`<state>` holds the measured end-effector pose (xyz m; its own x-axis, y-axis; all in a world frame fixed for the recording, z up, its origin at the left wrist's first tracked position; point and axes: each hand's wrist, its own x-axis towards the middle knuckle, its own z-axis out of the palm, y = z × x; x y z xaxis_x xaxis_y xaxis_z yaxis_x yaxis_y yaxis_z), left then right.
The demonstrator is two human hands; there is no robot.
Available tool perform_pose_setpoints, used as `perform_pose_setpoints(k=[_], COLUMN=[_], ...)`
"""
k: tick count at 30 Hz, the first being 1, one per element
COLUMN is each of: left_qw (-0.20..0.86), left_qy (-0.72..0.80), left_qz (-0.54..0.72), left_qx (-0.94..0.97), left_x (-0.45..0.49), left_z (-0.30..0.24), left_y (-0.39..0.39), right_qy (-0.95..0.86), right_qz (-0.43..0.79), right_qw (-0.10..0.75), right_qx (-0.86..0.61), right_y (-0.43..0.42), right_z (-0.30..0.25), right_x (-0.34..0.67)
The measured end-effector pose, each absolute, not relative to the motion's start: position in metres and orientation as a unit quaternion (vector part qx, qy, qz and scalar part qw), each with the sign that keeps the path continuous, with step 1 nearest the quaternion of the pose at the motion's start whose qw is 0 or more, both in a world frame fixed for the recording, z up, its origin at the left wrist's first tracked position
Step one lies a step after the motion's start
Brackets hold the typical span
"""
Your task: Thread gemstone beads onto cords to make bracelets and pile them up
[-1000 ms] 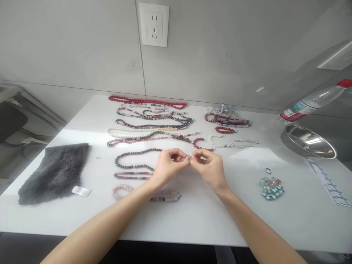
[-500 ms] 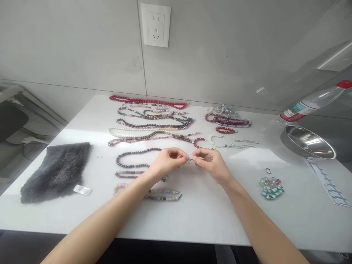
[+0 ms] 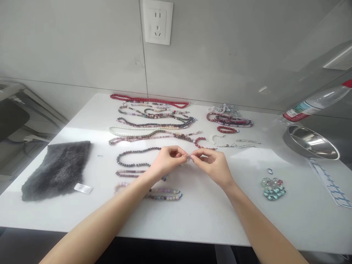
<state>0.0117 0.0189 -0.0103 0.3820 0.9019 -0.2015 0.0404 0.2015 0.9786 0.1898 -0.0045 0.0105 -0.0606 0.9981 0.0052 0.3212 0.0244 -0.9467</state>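
My left hand (image 3: 169, 160) and my right hand (image 3: 212, 165) meet above the white table (image 3: 209, 216), their fingertips pinching a small silvery piece (image 3: 189, 157), probably a clasp or bead. Its exact form is hidden by my fingers. A pale beaded strand seems to run from it under my left hand. Just left of that hand lies a curved strand of dark round beads (image 3: 134, 156). Below my left wrist are a strand of long reddish beads (image 3: 130, 173) and a strand of mixed round beads (image 3: 162, 196).
Several bead strands lie in rows at the table's back, including red beads (image 3: 150, 99) and pearls (image 3: 132, 131). A grey fur pad (image 3: 56, 171) lies left. A steel bowl (image 3: 310, 142), plastic bottle (image 3: 316, 101) and teal-and-clear beads (image 3: 273, 189) lie right.
My hands have come slightly closer together since half a second ago, with the small piece still pinched between them. The view has shifted a little, and the table items stay in place.
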Motion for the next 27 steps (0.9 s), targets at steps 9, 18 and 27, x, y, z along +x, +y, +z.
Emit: perform_pose_setpoints(k=[9, 18, 27], left_qw=[0.636, 0.644, 0.647], left_qy=[0.446, 0.445, 0.474], left_qz=[0.3, 0.282, 0.288], left_qx=[0.554, 0.555, 0.522], left_x=[0.0114, 0.0098, 0.0065], left_z=[-0.0066, -0.0048, -0.0038], left_y=[0.0174, 0.0164, 0.0196], right_qy=[-0.589, -0.601, -0.581], right_qz=[0.465, 0.492, 0.465], right_qw=[0.368, 0.35, 0.372], right_qx=[-0.548, -0.525, -0.555], right_y=[-0.0002, 0.003, 0.0023], right_z=[0.0085, 0.0083, 0.0143], right_x=[0.1939, 0.1978, 0.1973])
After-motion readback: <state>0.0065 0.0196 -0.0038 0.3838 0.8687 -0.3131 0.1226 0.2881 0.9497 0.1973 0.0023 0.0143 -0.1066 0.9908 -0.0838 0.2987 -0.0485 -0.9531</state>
